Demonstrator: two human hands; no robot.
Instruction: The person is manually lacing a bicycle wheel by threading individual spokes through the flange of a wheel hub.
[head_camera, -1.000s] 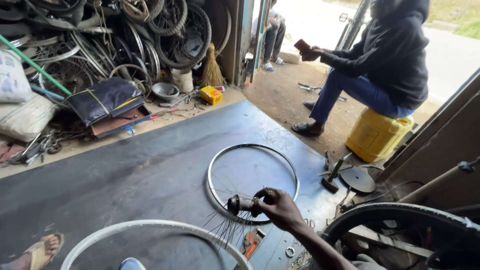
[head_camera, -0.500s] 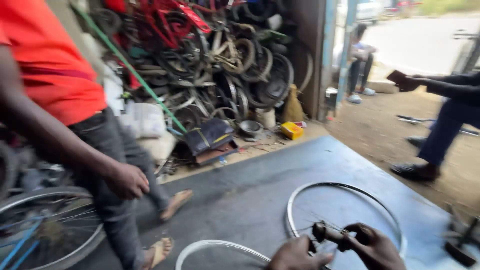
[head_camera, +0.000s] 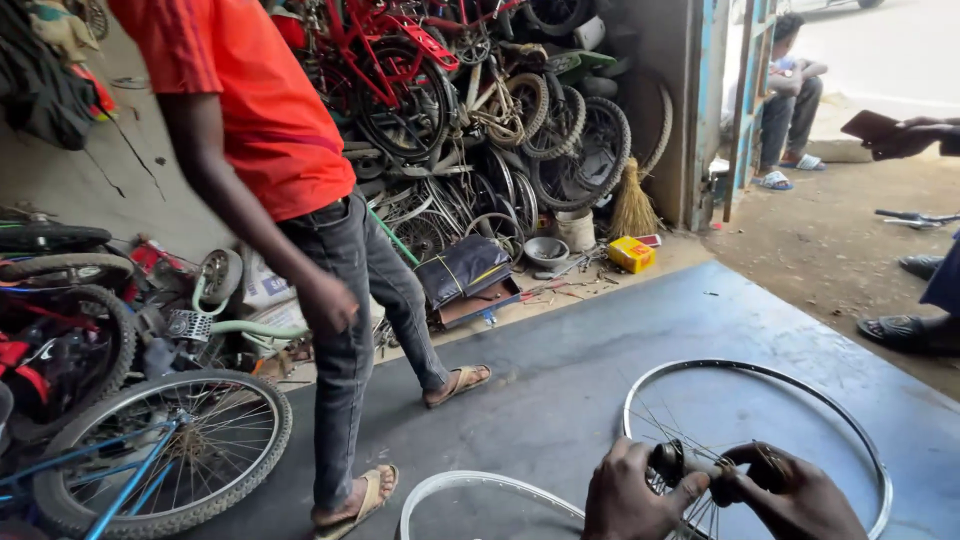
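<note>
Head view: my left hand (head_camera: 630, 495) and right hand (head_camera: 800, 500) both clench the dark metal wheel hub (head_camera: 690, 465), steadying its loose spokes above the bare silver rim (head_camera: 755, 440) on the floor.

Daylight enters from the open doorway at the upper right of the frame, where the pale ground outside is washed out to near white. The grey sheet-covered floor (head_camera: 560, 380) catches a soft sheen and faint shadows. The upper left corner sits dim. Focus is fairly sharp, with slight motion blur on the standing person's hand (head_camera: 328, 302).
</note>
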